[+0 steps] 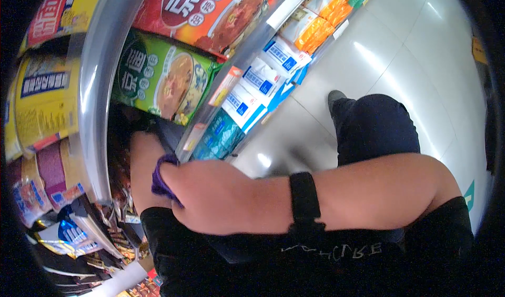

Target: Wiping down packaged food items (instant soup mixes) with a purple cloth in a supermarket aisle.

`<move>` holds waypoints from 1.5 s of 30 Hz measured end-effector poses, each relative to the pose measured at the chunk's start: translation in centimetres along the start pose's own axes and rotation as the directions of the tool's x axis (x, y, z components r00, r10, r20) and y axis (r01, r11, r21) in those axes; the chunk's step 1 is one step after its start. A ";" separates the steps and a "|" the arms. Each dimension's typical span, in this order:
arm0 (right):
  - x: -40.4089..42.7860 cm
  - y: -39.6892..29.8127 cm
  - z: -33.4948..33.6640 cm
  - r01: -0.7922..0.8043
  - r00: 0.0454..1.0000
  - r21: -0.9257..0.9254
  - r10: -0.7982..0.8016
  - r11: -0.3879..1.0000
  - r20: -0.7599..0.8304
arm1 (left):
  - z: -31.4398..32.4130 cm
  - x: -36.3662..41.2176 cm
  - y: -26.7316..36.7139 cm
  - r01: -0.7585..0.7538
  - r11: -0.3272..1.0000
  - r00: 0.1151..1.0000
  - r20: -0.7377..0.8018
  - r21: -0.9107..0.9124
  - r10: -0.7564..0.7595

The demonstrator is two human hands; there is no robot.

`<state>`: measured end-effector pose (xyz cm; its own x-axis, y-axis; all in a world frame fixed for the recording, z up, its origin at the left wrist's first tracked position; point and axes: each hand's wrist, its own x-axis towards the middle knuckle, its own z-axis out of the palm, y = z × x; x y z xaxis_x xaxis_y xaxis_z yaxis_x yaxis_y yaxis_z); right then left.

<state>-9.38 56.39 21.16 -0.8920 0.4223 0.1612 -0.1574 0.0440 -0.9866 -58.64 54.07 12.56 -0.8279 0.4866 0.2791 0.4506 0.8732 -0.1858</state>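
My right hand (217, 196) reaches across from the right, a black band (305, 196) around its wrist. Its fingers are closed around a purple cloth (161, 180), partly hidden by the hand. The cloth lies in front of my left forearm (143, 166) and by the lower end of a clear shelf-edge strip (201, 125). I cannot tell whether it touches either. My left forearm extends up into a dark gap on the shelf, where the left hand is hidden. Just above that gap stands a green instant noodle pack (169, 80).
A red noodle pack (213, 13) sits beyond the green one. White-and-blue packets (262, 78), orange packs (311, 28) and teal packs (221, 133) line the lower shelf. A curved clear rail (96, 84) fronts yellow packs (47, 88). Tiled floor (426, 68) lies right, beside my dark-trousered leg (378, 127).
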 end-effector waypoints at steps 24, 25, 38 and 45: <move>1.3 3.7 -1.7 0.064 0.996 -0.395 -0.083 0.917 -0.032 | -24.1 -34.1 1.5 0.355 0.058 0.934 0.351 -0.933 -0.067; 1.0 3.7 -1.9 0.058 0.996 -0.400 -0.077 0.915 -0.033 | -24.3 -35.5 2.2 0.437 0.013 0.897 0.435 -0.900 -0.076; -1.0 7.1 1.6 0.091 0.974 -0.434 -0.171 0.896 -0.150 | -16.9 -42.3 1.1 0.713 -0.317 0.701 0.653 -0.626 0.287; -0.5 7.5 2.2 0.360 0.891 -0.706 -0.449 0.610 0.067 | -16.7 -41.9 1.4 0.659 -0.425 0.752 0.518 -0.621 0.408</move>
<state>-11.01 54.50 13.74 -0.7525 0.2959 0.5884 -0.1185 0.8180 -0.5629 -17.71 35.38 16.33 -0.6118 0.7072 -0.3544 -0.5295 -0.0334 0.8476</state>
